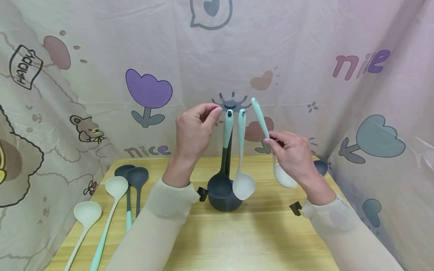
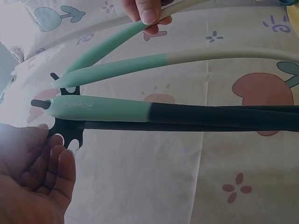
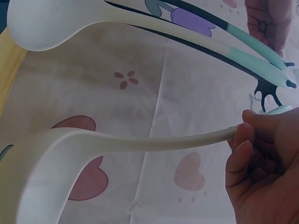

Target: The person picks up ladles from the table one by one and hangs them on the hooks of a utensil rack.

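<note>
My right hand (image 1: 291, 150) pinches a white ladle (image 3: 126, 143) with a mint handle (image 1: 260, 118), raised to the right of a dark utensil stand (image 1: 225, 203). The ladle's bowl points down and its handle end leans toward the hooked top (image 1: 231, 105). My left hand (image 1: 194, 131) pinches the rim of that top between thumb and fingertips, its other fingers loosely bent in the left wrist view. From the hooks hang a black ladle (image 1: 220, 184) and a second white ladle (image 1: 244, 186), both mint-handled. The black ladle partly hides the stand's pole.
On the wooden table (image 1: 210, 241) at the left lie two white ladles (image 1: 116, 186) and two dark utensils (image 1: 137, 176), partly behind my left sleeve. Another dark utensil (image 1: 320, 166) shows behind my right wrist. A patterned cloth surrounds the table at the back and sides.
</note>
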{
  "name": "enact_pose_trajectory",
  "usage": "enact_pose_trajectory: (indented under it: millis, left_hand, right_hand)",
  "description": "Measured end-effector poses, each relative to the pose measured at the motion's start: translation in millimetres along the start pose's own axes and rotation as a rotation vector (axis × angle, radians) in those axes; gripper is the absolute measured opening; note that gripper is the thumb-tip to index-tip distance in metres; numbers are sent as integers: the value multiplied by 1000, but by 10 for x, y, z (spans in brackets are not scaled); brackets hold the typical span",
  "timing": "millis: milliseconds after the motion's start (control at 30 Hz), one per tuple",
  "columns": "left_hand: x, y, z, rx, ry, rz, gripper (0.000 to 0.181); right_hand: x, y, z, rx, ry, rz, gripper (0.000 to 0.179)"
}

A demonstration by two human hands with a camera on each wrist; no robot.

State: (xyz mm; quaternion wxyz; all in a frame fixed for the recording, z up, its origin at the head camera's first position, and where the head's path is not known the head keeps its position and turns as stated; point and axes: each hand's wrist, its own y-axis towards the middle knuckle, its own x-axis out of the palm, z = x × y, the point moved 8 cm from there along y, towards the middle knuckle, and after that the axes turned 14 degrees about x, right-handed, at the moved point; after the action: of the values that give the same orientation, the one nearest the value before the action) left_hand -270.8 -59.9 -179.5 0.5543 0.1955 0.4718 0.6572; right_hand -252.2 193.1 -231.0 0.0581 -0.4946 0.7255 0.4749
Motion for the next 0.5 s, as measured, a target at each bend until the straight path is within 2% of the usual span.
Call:
enact_pose_trajectory:
  millis: [500]
  left_hand:
    - [0,-2,3,5,-1,4,20]
  right_hand:
    - [58,17,33,49,26,-40,15]
